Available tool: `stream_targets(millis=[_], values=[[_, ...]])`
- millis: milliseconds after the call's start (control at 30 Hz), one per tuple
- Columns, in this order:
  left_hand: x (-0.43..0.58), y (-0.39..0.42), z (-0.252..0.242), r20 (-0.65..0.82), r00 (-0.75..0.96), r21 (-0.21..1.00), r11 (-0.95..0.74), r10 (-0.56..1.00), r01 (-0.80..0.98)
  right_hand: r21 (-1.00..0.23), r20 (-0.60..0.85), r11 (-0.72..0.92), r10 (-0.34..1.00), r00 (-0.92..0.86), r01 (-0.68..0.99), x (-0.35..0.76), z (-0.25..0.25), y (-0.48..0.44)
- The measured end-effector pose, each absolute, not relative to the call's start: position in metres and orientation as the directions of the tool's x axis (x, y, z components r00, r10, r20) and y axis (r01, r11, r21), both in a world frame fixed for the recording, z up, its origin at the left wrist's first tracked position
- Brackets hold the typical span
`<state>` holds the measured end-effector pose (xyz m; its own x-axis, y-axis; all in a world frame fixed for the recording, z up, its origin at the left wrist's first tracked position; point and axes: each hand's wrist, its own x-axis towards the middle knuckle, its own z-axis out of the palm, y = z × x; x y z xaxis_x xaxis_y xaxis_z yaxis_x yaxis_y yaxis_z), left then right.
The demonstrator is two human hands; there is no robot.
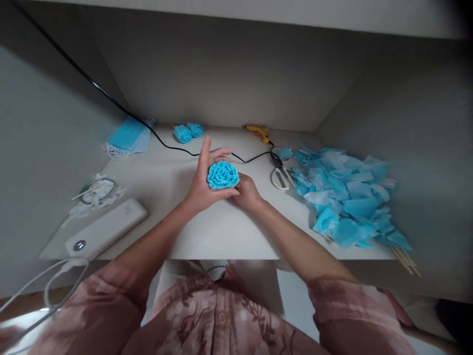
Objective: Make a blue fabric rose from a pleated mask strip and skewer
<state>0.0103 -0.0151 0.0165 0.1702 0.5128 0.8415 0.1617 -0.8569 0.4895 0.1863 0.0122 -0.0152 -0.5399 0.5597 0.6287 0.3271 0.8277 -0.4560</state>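
A blue rose-like flower [223, 175] with tightly ruffled petals faces up toward me, held above the middle of the white table. My left hand [207, 180] cups it, the thumb along its near side, the index finger pointing up and the other fingers bent around its far side. Beside and beneath the bloom is my right hand [247, 191], curled, with its fingertips hidden behind the flower and my left thumb. Whatever the right hand grips cannot be seen. Two similar blue flowers [184, 133] lie at the back of the table.
Scissors [280, 178], a yellow glue gun [259, 133] with a black cord, and a heap of blue and white pieces [347, 195] occupy the right. Face masks [129, 135], a small cluttered dish [98, 191] and a white power bank [109, 228] are left. Thin sticks [406, 261] overhang the front edge.
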Motion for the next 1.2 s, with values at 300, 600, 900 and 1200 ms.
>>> stream_targets(millis=[300, 600, 900, 1200], values=[[0.01, -0.008, 0.01, 0.805, 0.174, 0.551, -0.823, 0.567, 0.136, -0.449, 0.669, 0.799, 0.598, -0.441, 0.4, 0.188, -0.017, 0.014], [0.013, -0.017, 0.013, 0.8, 0.148, 0.571, -0.814, 0.581, 0.106, -0.435, 0.628, 0.806, 0.59, -0.507, 0.401, 0.187, -0.015, 0.013], [0.007, -0.014, 0.003, 0.761, 0.157, 0.612, -0.776, 0.63, 0.151, -0.44, 0.663, 0.831, 0.556, -0.502, 0.34, 0.184, -0.015, 0.011], [0.007, -0.004, 0.007, 0.771, 0.153, 0.605, -0.786, 0.619, 0.128, -0.442, 0.699, 0.799, 0.592, -0.401, 0.409, 0.19, -0.012, 0.015]])
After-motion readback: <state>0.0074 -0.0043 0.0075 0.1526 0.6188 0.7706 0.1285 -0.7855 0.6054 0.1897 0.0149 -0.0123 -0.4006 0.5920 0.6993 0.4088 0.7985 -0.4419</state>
